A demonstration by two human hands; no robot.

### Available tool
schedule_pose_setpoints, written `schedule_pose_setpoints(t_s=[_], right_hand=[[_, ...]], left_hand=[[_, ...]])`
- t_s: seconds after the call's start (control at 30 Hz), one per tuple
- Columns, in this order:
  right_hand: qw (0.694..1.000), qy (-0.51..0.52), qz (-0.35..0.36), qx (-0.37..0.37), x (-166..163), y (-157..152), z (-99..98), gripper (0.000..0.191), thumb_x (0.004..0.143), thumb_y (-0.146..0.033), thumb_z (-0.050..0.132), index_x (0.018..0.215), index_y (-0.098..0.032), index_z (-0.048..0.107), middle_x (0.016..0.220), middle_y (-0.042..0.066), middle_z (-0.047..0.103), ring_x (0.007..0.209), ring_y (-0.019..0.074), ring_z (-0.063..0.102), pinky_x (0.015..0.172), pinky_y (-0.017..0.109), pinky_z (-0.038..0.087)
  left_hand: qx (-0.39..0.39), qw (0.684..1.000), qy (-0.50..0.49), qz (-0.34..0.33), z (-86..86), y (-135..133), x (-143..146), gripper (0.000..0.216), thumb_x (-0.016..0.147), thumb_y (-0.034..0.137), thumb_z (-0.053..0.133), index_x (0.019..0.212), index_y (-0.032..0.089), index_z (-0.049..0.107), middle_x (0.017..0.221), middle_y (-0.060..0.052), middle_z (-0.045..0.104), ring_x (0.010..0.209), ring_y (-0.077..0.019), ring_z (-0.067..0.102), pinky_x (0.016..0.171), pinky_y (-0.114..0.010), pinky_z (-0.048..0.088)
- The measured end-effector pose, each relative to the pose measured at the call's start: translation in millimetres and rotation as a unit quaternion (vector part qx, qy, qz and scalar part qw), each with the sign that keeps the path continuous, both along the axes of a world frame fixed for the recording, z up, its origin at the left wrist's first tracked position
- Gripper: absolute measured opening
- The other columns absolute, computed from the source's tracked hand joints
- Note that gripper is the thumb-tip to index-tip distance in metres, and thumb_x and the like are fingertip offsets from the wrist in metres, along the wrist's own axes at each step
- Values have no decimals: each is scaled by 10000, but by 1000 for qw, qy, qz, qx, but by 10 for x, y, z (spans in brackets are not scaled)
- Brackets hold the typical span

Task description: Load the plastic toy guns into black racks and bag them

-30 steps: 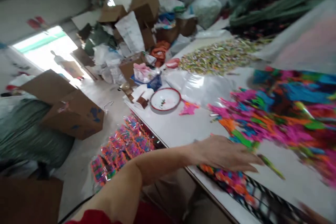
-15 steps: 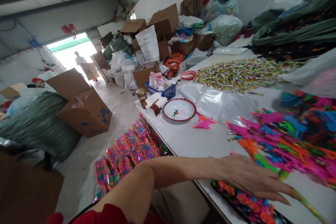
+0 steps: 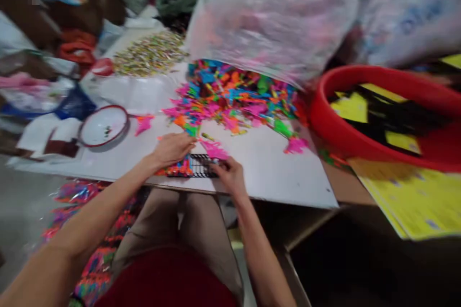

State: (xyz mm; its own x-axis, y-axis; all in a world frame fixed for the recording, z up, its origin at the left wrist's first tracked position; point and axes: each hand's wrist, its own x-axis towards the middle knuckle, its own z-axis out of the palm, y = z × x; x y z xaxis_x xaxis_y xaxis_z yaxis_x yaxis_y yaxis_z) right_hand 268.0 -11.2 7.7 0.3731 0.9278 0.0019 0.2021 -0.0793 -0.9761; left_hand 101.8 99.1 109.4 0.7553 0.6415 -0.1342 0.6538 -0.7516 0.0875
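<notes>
A black slotted tray (image 3: 201,165) lies along the front edge of the white table, its left part filled with orange, pink and blue plastic toys. My left hand (image 3: 175,148) rests over that filled end, fingers drawn together; what they may hold is too blurred to make out. At the tray's right end my right hand (image 3: 230,172) is closed, thumb and fingers pinched at a pink plastic toy (image 3: 214,149) above the bare slots. Behind both hands spreads a heap of many-coloured plastic toys (image 3: 230,100), spilling from a large translucent bag (image 3: 273,14).
A white red-rimmed enamel basin (image 3: 103,127) stands to the left, beside a single pink toy (image 3: 144,124). Farther back lies a pile of small yellowish pieces (image 3: 149,55). On the right are a red tub (image 3: 320,100) and yellow printed sheets (image 3: 414,201).
My view has swung right and down, bringing the red tub and both hands into sight. My left hand, earlier stretched out over the table, is now drawn in at the tray.
</notes>
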Motion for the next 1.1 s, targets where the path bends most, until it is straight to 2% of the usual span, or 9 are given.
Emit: schedule_pose_setpoints(t_s=[0.07, 0.2, 0.33, 0.43, 0.57, 0.83, 0.97, 1.03, 1.1], right_hand=[[997, 71, -26, -29, 87, -86, -11, 369, 688, -474, 757, 750, -137, 619, 573, -61, 506, 528, 95, 475, 525, 238, 415], [993, 115, -5, 6, -34, 24, 109, 312, 702, -453, 697, 805, -171, 610, 590, -60, 519, 548, 104, 474, 541, 232, 388], [995, 52, 81, -32, -196, 255, 32, 149, 774, -319, 589, 837, -187, 620, 605, -41, 569, 583, 133, 541, 601, 245, 433], [993, -17, 114, -15, -265, 412, -75, 118, 805, -216, 534, 863, -186, 632, 757, 7, 651, 736, 155, 613, 718, 253, 461], [959, -192, 207, -23, -274, 512, -38, 143, 801, -99, 511, 870, -168, 617, 908, 61, 655, 836, 174, 606, 768, 263, 460], [898, -353, 258, -48, -355, 544, 127, 195, 914, -95, 447, 996, -125, 622, 991, 88, 620, 784, 162, 608, 708, 269, 473], [897, -345, 275, -22, 21, 611, 193, 131, 873, -139, 601, 985, -169, 662, 948, 5, 659, 857, 106, 610, 777, 180, 456], [910, -351, 216, -46, 385, 732, 266, 179, 869, -136, 591, 1025, -180, 668, 987, 15, 675, 890, 120, 609, 809, 198, 456], [917, -370, 124, -85, 770, 923, 332, 267, 893, -86, 476, 1101, -115, 642, 1133, 129, 640, 993, 193, 591, 867, 295, 451]], left_hand=[[20, 1000, 16, 5, -59, 29, -8, 398, 1000, 348, 308, 1243, 201, 586, 1137, -95, 678, 1025, -227, 658, 873, -353, 501], [44, 997, 57, 18, -11, -49, 10, 397, 997, 375, 309, 1268, 254, 574, 1112, -58, 684, 976, -207, 670, 833, -313, 498], [31, 998, 34, 52, 19, -71, 48, 442, 996, 420, 287, 1319, 248, 536, 1171, -60, 680, 1011, -229, 666, 842, -335, 495], [-2, 997, 4, 74, 41, -68, 53, 545, 962, 538, 335, 1407, 242, 442, 1129, -52, 702, 987, -244, 678, 836, -339, 492], [-26, 996, -5, 89, 81, -81, 40, 696, 894, 635, 420, 1473, 258, 334, 1098, -38, 715, 966, -256, 688, 821, -331, 487], [-4, 998, -7, 70, 75, -55, -1, 506, 957, 495, 341, 1360, 245, 518, 1120, -67, 721, 986, -266, 689, 821, -342, 499], [-5, 998, 3, 60, 67, -44, -15, 470, 960, 455, 335, 1322, 247, 551, 1137, -54, 718, 983, -264, 690, 793, -336, 506], [2, 998, 7, 57, 59, -41, -22, 471, 961, 451, 326, 1326, 252, 547, 1159, -53, 711, 976, -271, 691, 780, -345, 508], [7, 998, 4, 56, 53, -38, -22, 480, 964, 449, 314, 1329, 241, 546, 1190, -62, 698, 993, -278, 685, 790, -355, 505]])
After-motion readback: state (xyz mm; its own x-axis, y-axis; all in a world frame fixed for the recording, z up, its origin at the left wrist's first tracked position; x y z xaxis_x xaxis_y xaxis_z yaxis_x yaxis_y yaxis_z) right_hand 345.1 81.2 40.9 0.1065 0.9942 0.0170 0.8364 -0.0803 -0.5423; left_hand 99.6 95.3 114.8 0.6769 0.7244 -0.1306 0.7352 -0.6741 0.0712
